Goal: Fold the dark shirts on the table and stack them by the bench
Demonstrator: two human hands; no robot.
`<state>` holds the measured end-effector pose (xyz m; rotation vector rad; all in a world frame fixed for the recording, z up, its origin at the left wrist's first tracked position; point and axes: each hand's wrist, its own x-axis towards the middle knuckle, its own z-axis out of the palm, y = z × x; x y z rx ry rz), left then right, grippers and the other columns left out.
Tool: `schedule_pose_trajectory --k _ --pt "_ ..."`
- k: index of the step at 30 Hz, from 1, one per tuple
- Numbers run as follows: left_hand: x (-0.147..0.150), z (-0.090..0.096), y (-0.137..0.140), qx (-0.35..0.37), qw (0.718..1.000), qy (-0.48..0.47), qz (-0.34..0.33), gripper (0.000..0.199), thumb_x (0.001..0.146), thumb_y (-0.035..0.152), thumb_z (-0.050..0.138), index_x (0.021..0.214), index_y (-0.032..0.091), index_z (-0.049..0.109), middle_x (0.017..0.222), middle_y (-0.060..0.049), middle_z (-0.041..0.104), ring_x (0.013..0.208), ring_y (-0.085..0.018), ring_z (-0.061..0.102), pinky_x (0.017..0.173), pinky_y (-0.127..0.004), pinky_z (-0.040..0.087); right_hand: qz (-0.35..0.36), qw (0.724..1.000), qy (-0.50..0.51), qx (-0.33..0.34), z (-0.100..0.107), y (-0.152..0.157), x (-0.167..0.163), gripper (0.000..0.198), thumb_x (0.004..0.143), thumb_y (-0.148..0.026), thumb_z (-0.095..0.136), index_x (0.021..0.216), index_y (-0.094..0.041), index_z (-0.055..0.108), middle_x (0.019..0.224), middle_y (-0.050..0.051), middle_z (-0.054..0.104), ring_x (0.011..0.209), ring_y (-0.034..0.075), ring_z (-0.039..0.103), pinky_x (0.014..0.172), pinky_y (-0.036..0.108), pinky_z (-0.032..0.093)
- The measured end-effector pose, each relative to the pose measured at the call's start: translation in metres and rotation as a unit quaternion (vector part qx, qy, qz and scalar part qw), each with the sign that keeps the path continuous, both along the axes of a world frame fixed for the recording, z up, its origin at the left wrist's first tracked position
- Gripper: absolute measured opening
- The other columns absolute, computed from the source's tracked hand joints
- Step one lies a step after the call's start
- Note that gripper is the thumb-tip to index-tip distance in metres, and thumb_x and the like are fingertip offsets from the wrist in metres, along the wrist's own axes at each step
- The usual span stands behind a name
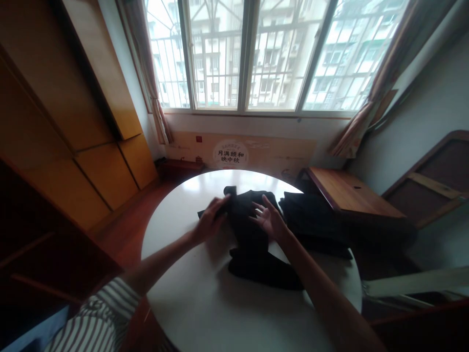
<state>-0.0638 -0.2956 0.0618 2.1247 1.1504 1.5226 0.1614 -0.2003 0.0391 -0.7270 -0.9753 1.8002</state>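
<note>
A black garment [249, 225] lies partly bunched on the round white table [183, 293], with one dark length stretching toward me. At its left side, the fingers of my left hand [211, 218] are closed on the cloth. My right hand [270, 218] is over the garment's right part, fingers spread and palm turned inward. Whether its fingertips touch the cloth I cannot tell. Right of that hand sits a folded pile of black cloth [315, 220], partly behind my right forearm.
Beyond the table, a printed banner [264, 146] runs along the wall under a barred window [242, 58]. A wooden desk [351, 188] stands at the right, with a pale rail [414, 281] nearer me. Yellow-brown cabinets [106, 166] line the left side.
</note>
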Motion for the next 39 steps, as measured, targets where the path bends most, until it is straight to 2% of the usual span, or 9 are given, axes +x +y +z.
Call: schedule_pose_trajectory --k 4,8,13,16,21,26,30,35,39 --pt "0.041 -0.017 -0.030 -0.084 0.931 0.240 -0.261 0.058 0.093 0.025 0.051 0.150 0.027 0.040 0.128 -0.012 0.058 0.109 -0.025 0.060 0.098 -0.035 0.048 0.023 0.997 -0.071 0.037 -0.020 0.002 -0.007 0.062 0.067 -0.030 0.081 0.124 -0.030 0.056 0.106 0.003 0.069 0.084 0.020 0.068 0.063 0.029 0.056" --pt "0.049 -0.028 -0.034 -0.115 0.912 0.245 -0.308 0.048 0.094 0.025 0.052 0.142 0.028 0.051 0.126 -0.011 0.061 0.110 -0.025 0.062 0.095 -0.036 0.051 0.045 0.990 -0.120 0.065 -0.030 0.009 -0.006 0.061 0.059 -0.019 0.083 0.117 -0.025 0.064 0.099 0.004 0.070 0.078 0.017 0.065 0.054 0.022 0.050" --pt "-0.001 -0.027 0.000 -0.039 0.985 0.148 -0.085 0.038 0.092 0.013 0.047 0.126 0.023 0.062 0.116 -0.010 0.063 0.111 -0.024 0.059 0.099 -0.041 0.048 0.091 0.988 -0.102 0.071 -0.026 0.007 0.000 0.052 0.061 -0.020 0.081 0.111 -0.024 0.067 0.101 0.002 0.070 0.078 0.014 0.065 0.063 0.023 0.052" --pt "-0.033 -0.028 0.029 -0.026 0.985 0.169 0.005 0.053 0.081 0.020 0.068 0.132 0.025 0.059 0.129 -0.012 0.057 0.123 -0.031 0.050 0.109 -0.051 0.039 0.119 0.986 -0.089 0.080 -0.024 0.004 0.002 0.052 0.062 -0.020 0.081 0.112 -0.024 0.066 0.103 0.002 0.069 0.076 0.012 0.065 0.063 0.021 0.052" --pt "-0.039 -0.037 0.057 -0.040 0.961 0.244 -0.126 0.063 0.076 0.032 0.077 0.135 0.025 0.057 0.144 -0.013 0.049 0.135 -0.034 0.037 0.111 -0.053 0.036 0.160 0.979 -0.083 0.098 -0.027 0.003 -0.002 0.066 0.063 -0.022 0.081 0.124 -0.026 0.056 0.106 0.002 0.068 0.080 0.014 0.066 0.067 0.024 0.052" --pt "-0.021 -0.036 0.059 -0.026 0.978 0.143 -0.146 0.030 0.087 0.032 0.065 0.112 0.016 0.069 0.105 -0.012 0.070 0.101 -0.027 0.064 0.096 -0.046 0.049 0.093 0.987 -0.113 0.061 -0.017 0.000 -0.002 0.068 0.064 -0.025 0.082 0.124 -0.026 0.049 0.097 0.000 0.068 0.074 0.014 0.065 0.058 0.022 0.050" --pt "-0.021 -0.010 0.059 -0.043 0.998 0.022 -0.027 0.026 0.084 0.033 0.066 0.100 0.013 0.069 0.083 -0.006 0.071 0.071 -0.019 0.065 0.063 -0.029 0.053 0.057 0.986 -0.146 0.055 0.012 -0.012 0.006 0.040 0.078 -0.043 0.073 0.108 -0.023 0.057 0.090 0.003 0.068 0.079 0.017 0.066 0.059 0.024 0.052" --pt "-0.016 0.049 0.048 0.052 0.982 0.000 0.180 0.020 0.084 0.034 0.067 0.082 0.015 0.065 0.067 0.001 0.064 0.059 -0.012 0.056 0.054 -0.022 0.043 0.140 0.967 -0.168 0.128 0.038 -0.045 -0.008 0.047 0.069 -0.050 0.080 0.102 -0.021 0.065 0.097 0.003 0.069 0.086 0.020 0.066 0.074 0.033 0.056" --pt "-0.009 0.087 0.031 0.155 0.969 0.085 0.170 0.026 0.084 0.036 0.068 0.070 0.014 0.062 0.064 0.001 0.062 0.058 -0.011 0.054 0.060 -0.022 0.044 0.026 0.957 -0.187 0.219 0.038 -0.069 -0.029 0.044 0.063 -0.040 0.086 0.099 -0.020 0.071 0.096 0.003 0.072 0.092 0.022 0.064 0.081 0.034 0.053"
